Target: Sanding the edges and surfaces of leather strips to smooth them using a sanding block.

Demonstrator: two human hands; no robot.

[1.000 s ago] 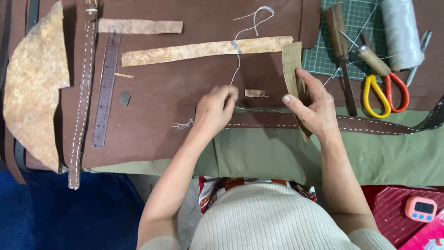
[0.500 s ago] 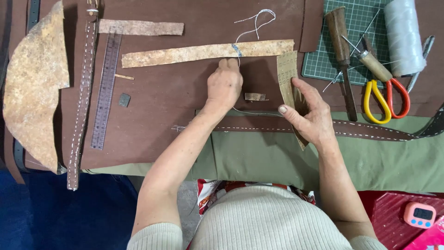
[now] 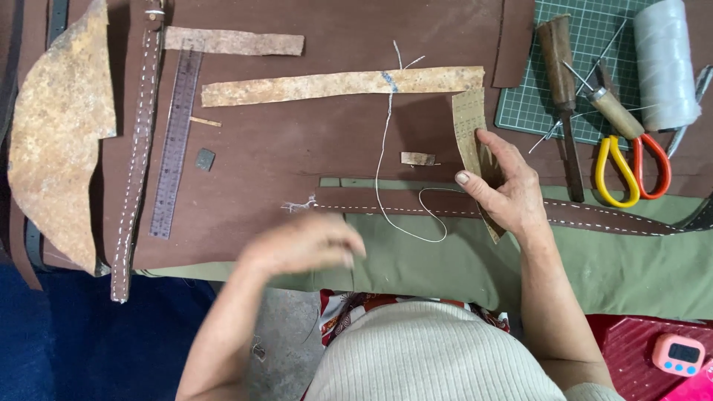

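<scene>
White thread [image 3: 382,167] running from the long tan strip [image 3: 342,84] down across the brown leather sheet [image 3: 297,156], looping just over the stitched brown strap [image 3: 445,204] near the sheet's lower edge. Strap lying along that edge, partly on the green cloth [image 3: 594,267], frayed thread at its left tip. Right hand [image 3: 505,189] pressed on the strap, fingers spread and flat, thumb out, pinning a narrow tan leather piece [image 3: 469,122] that stands up across it. Left hand [image 3: 301,243] blurred, down by the sheet's near edge over the cloth; fingers loosely curled, hold on anything impossible to tell. Open leather between the hands, only a small scrap [image 3: 418,158] lying there. Metal ruler [image 3: 176,145] and a second stitched strap [image 3: 135,148] well off to the left; scissors [image 3: 631,167], awl [image 3: 594,96] and thread spool [image 3: 663,63] crowded at the right by the cutting mat [image 3: 587,44]. Half a second ago, left hand up at the long strip; now drawn back toward the body, thread left lying slack.
</scene>
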